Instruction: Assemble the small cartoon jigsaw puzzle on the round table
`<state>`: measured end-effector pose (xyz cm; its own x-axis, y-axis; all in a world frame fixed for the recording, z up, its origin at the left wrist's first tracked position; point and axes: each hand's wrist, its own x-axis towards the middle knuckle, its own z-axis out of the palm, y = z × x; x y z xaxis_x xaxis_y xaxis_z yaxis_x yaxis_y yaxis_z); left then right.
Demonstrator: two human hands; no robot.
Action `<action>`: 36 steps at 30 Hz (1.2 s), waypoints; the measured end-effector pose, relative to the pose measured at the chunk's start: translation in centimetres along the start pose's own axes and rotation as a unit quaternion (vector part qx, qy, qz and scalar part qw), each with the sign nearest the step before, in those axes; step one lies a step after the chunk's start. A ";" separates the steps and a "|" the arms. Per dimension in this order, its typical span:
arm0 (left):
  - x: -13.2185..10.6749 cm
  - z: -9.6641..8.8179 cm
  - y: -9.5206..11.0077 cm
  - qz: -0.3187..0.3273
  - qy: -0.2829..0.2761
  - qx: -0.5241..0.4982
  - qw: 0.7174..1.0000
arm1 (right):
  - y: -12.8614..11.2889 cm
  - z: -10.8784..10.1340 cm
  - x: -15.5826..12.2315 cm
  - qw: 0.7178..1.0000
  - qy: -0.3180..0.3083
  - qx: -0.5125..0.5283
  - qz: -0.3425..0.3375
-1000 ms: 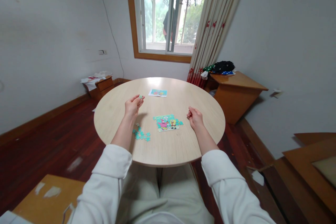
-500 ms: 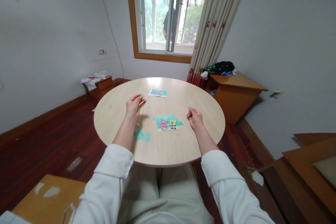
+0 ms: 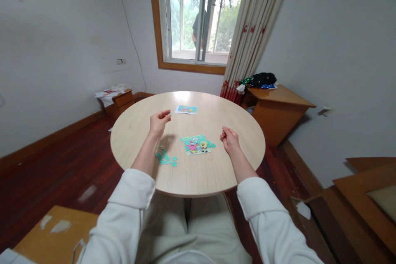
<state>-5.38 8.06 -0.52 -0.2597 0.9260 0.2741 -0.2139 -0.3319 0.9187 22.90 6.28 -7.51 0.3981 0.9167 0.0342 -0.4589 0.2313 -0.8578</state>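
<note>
Pinched in the fingers of my left hand (image 3: 159, 123) is a small puzzle piece (image 3: 170, 114), mostly covered by the fingertips; the hand is raised above the table's left half. My right hand (image 3: 229, 137) is curled closed at the right of the partly joined jigsaw puzzle (image 3: 198, 145), and whether anything is inside its fingers is hidden. Pink and yellow cartoon figures on a teal ground show on the puzzle, whose right edge is uneven. Loose teal puzzle pieces (image 3: 167, 159) lie left of it, some behind my left forearm. Farther back rests a reference picture (image 3: 186, 109) with similar figures.
All of this lies on a round pale wooden table (image 3: 247, 152). Behind it are a window (image 3: 198, 16) with a person beyond the glass and a curtain (image 3: 256, 16). A wooden desk (image 3: 278, 103) bearing cloth stands right; a small cabinet (image 3: 123, 100) stands left.
My left hand has turned slightly, so less of the pinched piece shows, and its forearm has shifted a little left. My right hand and the joined puzzle have stayed in place.
</note>
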 end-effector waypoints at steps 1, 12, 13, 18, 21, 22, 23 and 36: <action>0.0 -0.1 -0.1 0.003 -0.004 0.007 1.000 | 0.0 0.0 0.0 1.000 0.001 0.000 0.000; 0.0 -0.3 -0.6 0.008 -0.037 0.047 0.998 | -0.1 0.2 -0.2 1.000 0.008 -0.002 0.002; 0.0 -0.3 -0.6 0.006 -0.039 0.045 0.998 | -0.2 0.2 -0.2 1.000 0.010 -0.002 0.001; 0.0 -0.3 -0.7 -0.006 -0.032 0.033 0.999 | -0.2 0.3 -0.4 1.000 0.007 -0.008 -0.002; 0.0 -0.3 -0.7 -0.004 -0.031 0.024 0.999 | -0.3 0.2 -0.3 1.000 0.004 -0.006 -0.001; 0.0 -0.3 -0.7 -0.004 -0.032 0.022 0.999 | -0.2 0.2 -0.3 1.000 0.003 -0.003 0.000; 0.0 -0.3 -0.7 -0.005 -0.033 0.021 0.999 | -0.2 0.2 -0.3 1.000 0.002 -0.001 0.001; -0.2 0.2 -1.1 -0.044 0.006 -0.012 0.999 | -0.1 0.1 -0.2 1.000 -0.001 0.010 0.001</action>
<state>-4.93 8.23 -1.53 -0.2500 0.9496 0.1892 -0.2592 -0.2539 0.9319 22.81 6.13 -7.42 0.3957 0.9178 0.0344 -0.4749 0.2365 -0.8477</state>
